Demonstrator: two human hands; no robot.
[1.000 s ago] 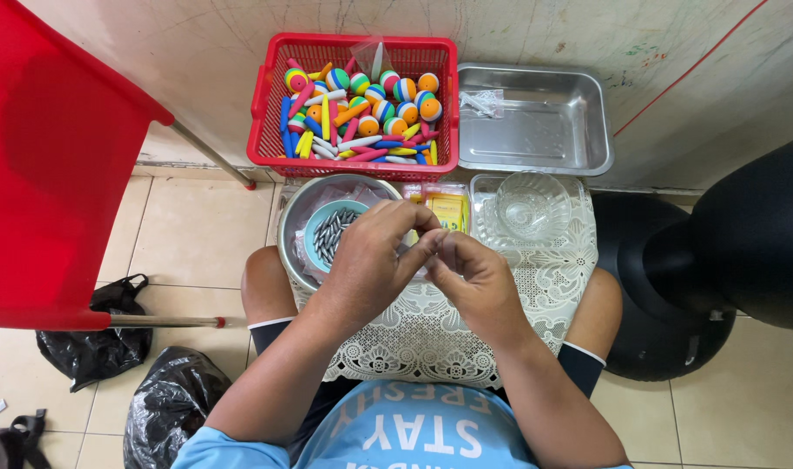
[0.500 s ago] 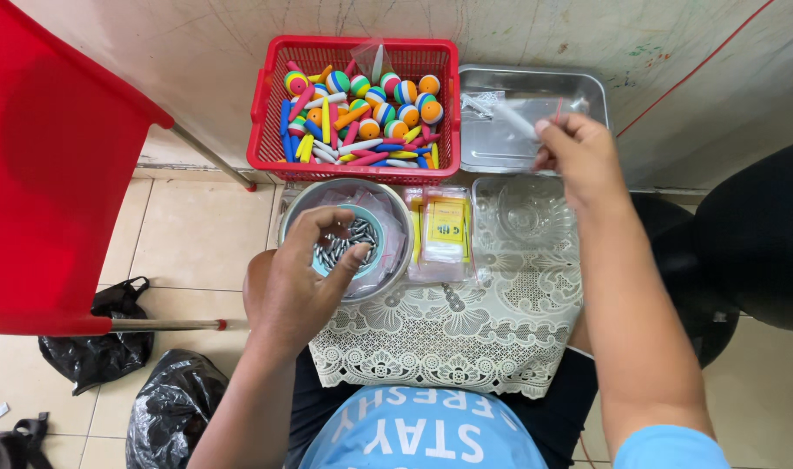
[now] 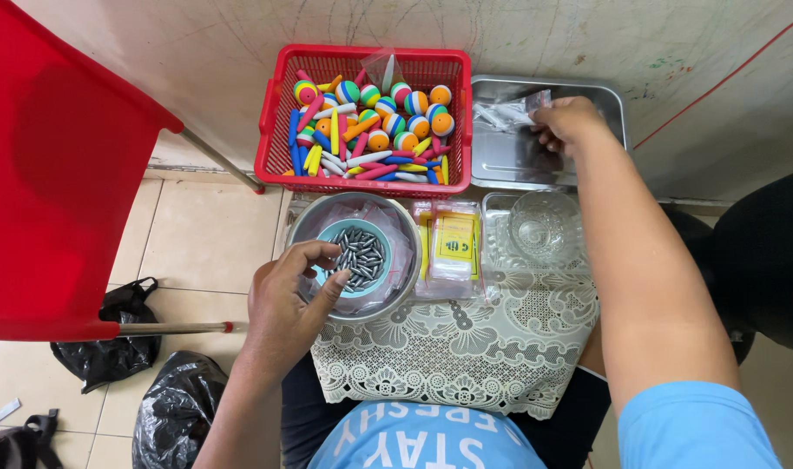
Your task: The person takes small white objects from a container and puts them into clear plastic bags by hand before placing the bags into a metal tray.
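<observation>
Head view: left hand point(image 3: 285, 300), grip narrow, fingertips over small grey metal pellets point(image 3: 361, 254); right hand point(image 3: 568, 120) pinches clear plastic bags point(image 3: 505, 114) in the steel tray point(image 3: 605, 100).

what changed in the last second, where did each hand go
The hands, joined over the lace cloth a second ago, split. The left hand went to the bowl of small grey pieces; the right hand reached out to the steel tray. Basket, packets and glass dish stayed put.
</observation>
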